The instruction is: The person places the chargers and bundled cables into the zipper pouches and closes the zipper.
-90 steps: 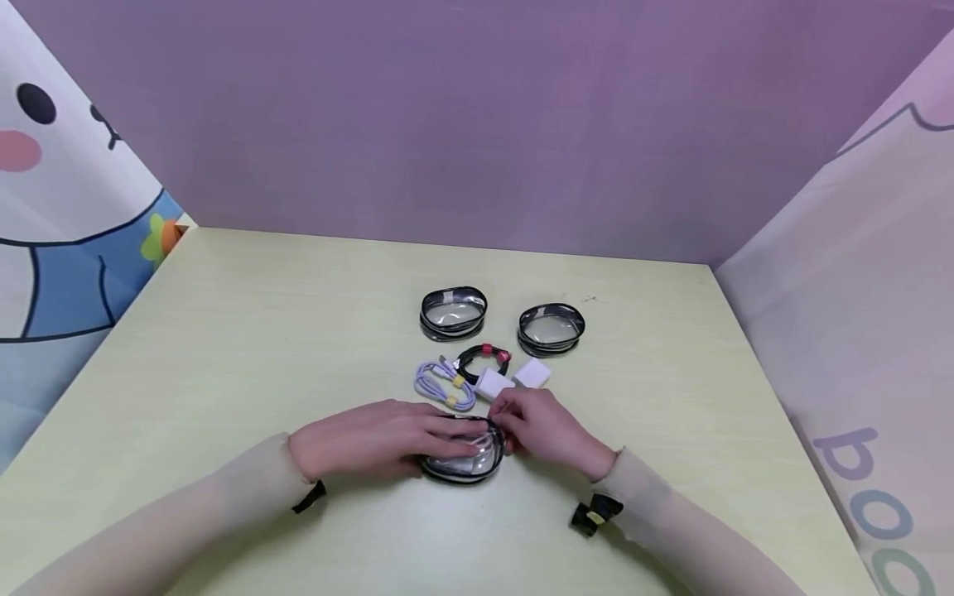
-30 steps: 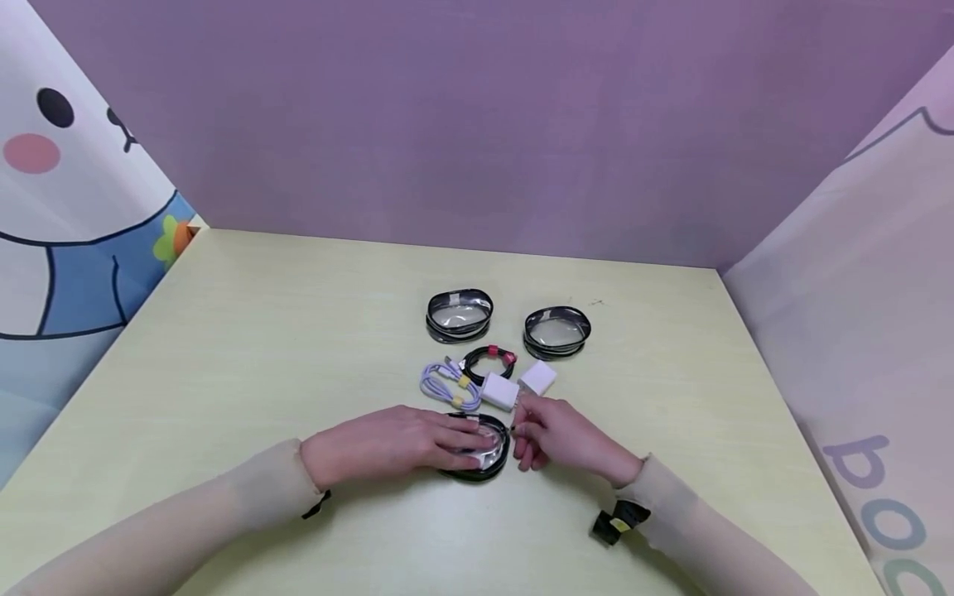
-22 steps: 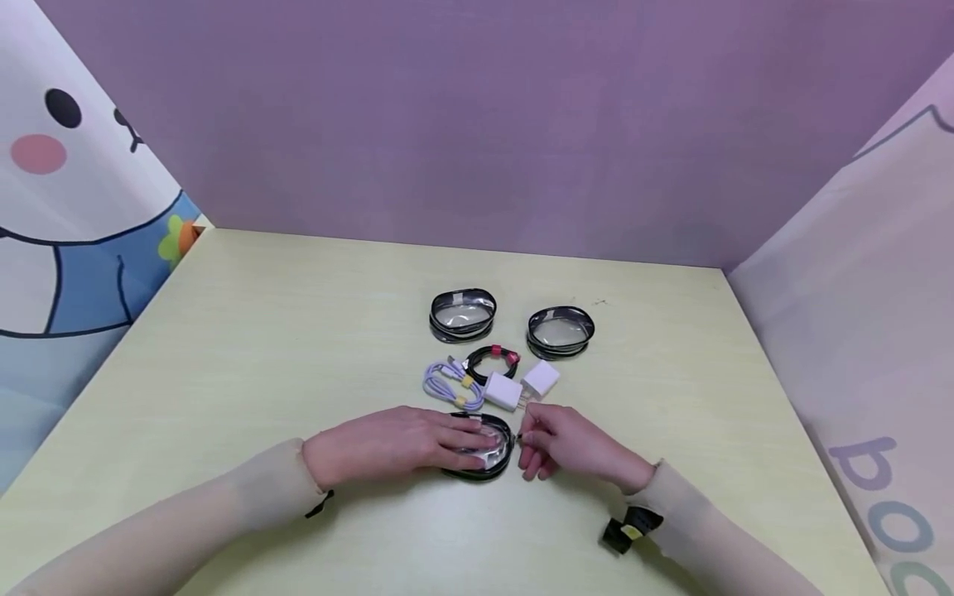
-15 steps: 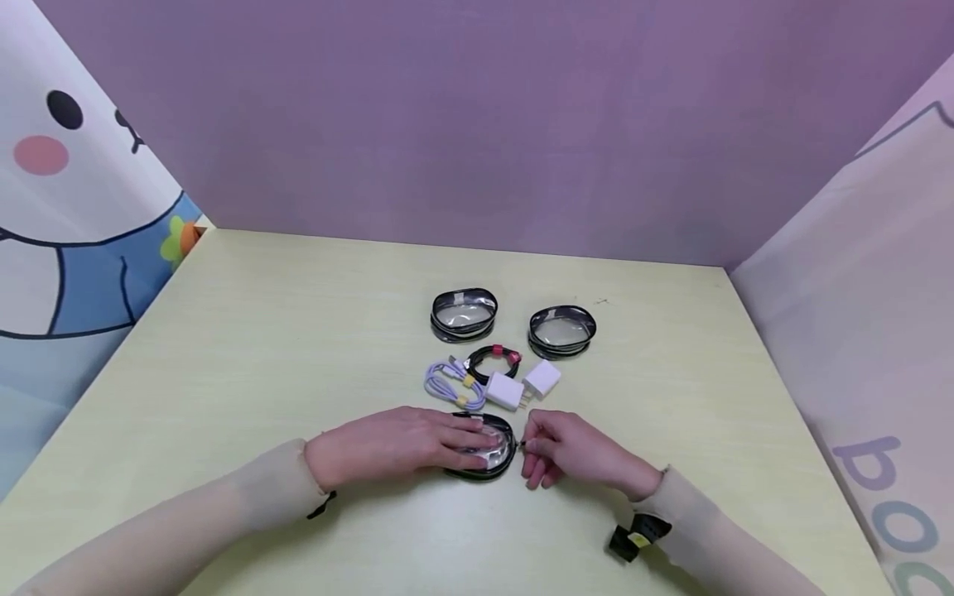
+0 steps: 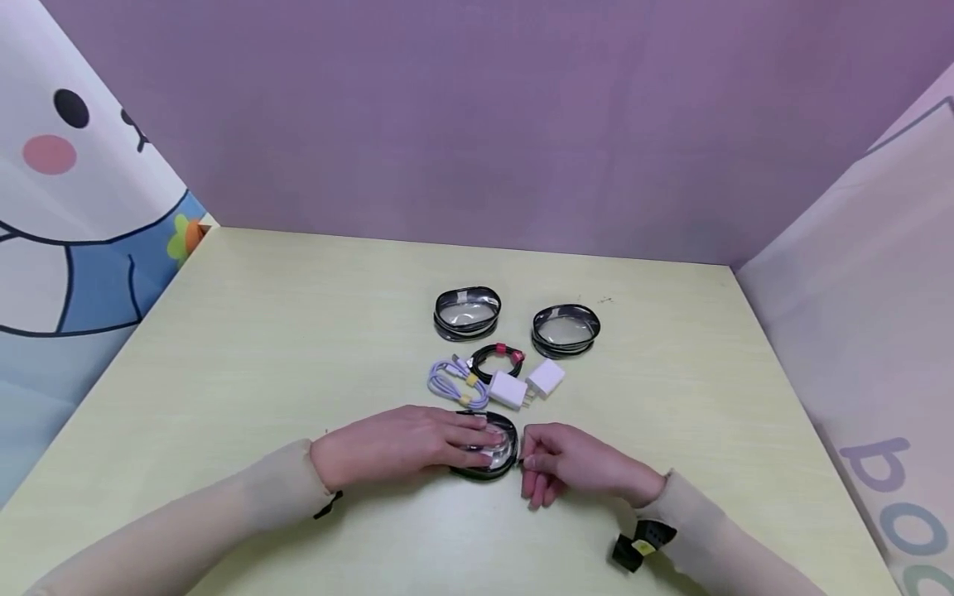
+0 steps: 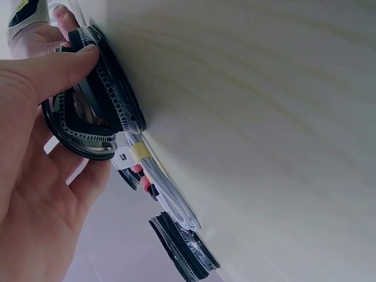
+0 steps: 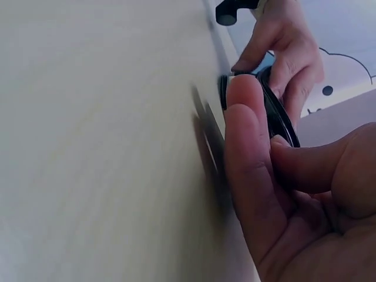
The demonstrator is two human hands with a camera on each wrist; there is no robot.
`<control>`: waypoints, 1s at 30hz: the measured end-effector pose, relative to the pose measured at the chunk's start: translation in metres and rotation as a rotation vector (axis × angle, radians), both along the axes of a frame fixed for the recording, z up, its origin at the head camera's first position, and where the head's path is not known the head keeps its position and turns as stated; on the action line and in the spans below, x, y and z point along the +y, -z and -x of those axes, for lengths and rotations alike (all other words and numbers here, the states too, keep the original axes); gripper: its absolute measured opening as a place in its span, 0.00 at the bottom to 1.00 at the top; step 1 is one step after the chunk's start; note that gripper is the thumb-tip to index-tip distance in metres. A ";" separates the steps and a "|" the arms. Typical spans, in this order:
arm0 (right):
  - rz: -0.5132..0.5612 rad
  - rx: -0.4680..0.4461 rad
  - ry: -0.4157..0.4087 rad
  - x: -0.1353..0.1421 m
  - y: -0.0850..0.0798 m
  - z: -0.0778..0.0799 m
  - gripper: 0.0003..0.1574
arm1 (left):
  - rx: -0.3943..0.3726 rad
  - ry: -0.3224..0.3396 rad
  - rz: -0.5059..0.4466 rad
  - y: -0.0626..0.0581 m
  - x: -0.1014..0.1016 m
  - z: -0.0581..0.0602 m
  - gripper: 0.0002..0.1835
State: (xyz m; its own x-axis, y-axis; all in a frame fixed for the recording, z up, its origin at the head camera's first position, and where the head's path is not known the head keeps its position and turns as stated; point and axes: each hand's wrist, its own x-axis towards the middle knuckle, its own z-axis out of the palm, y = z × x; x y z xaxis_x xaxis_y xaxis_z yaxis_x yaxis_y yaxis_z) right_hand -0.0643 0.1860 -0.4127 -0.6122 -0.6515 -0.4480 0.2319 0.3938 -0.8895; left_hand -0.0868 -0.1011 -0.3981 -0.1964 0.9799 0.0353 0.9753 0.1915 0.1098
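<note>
A clear round zip pouch point(image 5: 501, 451) with black zipper edging lies at the front middle of the table in the head view. Over its left side rests my left hand point(image 5: 406, 443); in the left wrist view the thumb point(image 6: 64, 70) presses the zipper side point(image 6: 108, 88) while the fingers curl over the top. At the pouch's right edge, my right hand point(image 5: 570, 463) pinches what looks like the zipper pull, mostly hidden between thumb and forefinger. Inside the pouch something pale shows through, partly covered by the left fingers.
Just behind the pouch lie a lilac cable point(image 5: 455, 385), a black cable point(image 5: 495, 362) with red ties, and two white charger plugs point(image 5: 509, 390). Farther back stand two more clear round pouches, one at left point(image 5: 467, 314) and one at right point(image 5: 566, 331).
My right hand has moved along the pouch's right edge towards the person, away from the white plugs. The left hand stays on the pouch. The head view has shifted slightly.
</note>
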 end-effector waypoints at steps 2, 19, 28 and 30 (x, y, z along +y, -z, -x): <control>0.007 -0.017 -0.001 -0.001 0.001 -0.002 0.07 | 0.002 -0.001 0.001 0.000 0.000 0.000 0.27; 0.051 0.045 0.099 0.001 0.000 -0.005 0.08 | 0.092 -0.049 -0.039 0.003 -0.001 -0.001 0.33; 0.025 0.109 0.238 -0.001 -0.001 0.009 0.06 | 0.139 -0.024 -0.080 0.001 -0.001 0.006 0.32; 0.015 0.128 0.249 -0.002 0.000 0.012 0.06 | 0.171 0.001 -0.075 0.001 0.001 0.009 0.31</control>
